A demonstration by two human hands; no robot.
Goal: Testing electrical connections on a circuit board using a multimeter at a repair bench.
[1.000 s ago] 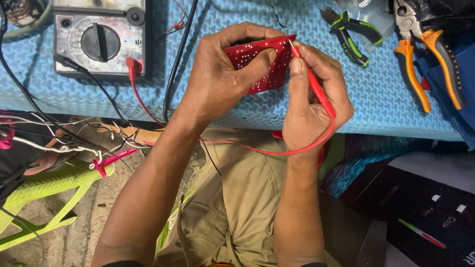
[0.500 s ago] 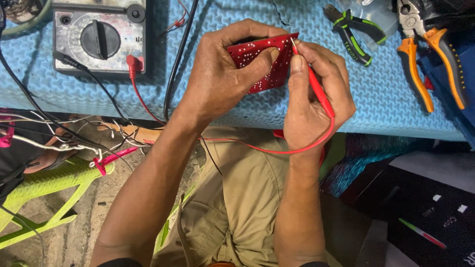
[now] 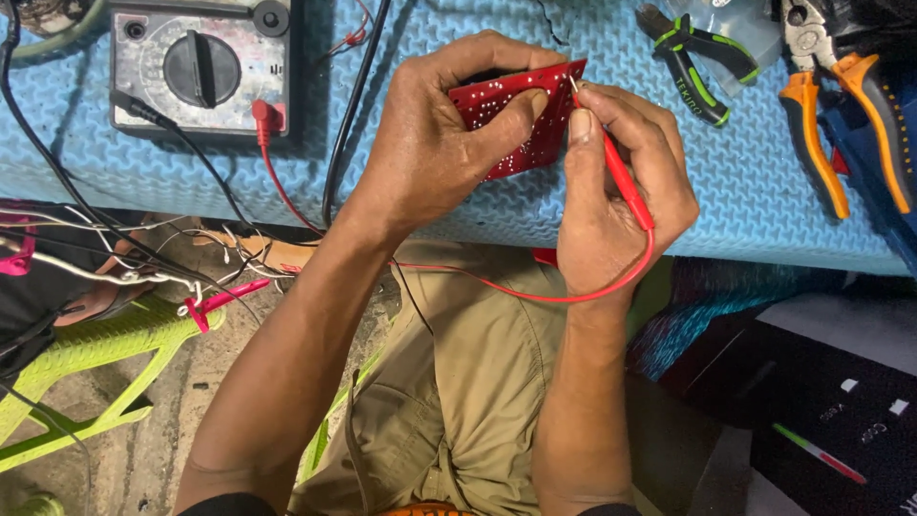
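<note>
A red circuit board (image 3: 521, 115), small and dotted with rows of tiny solder points, is held tilted above a blue foam mat (image 3: 745, 191) at the edge of a workbench, seen from above by the person holding it. The left hand (image 3: 435, 143) is closed around the board, fingers curled over its far edge and the thumb pressed flat across its face. The right hand (image 3: 621, 182) pinches a red test probe (image 3: 611, 158) like a pen, its metal tip touching the board's upper right corner, just beside the left thumb. The probe's red lead (image 3: 573, 294) loops down below the right wrist and trails back to a grey meter (image 3: 201, 67) lying on the mat well to the left of both hands. Two pairs of pliers, one green-handled (image 3: 693, 62) and one orange-handled (image 3: 826, 115), lie on the mat to the right of the grip. The risks appear small but real: the solder points sit close together, so a slight slip of the tip could likely bridge two of them or land on the wrong one and give a false reading. The hanging lead could tug the probe off its point if it snagged on the knee below, and the thumb on the face may touch contacts.
</note>
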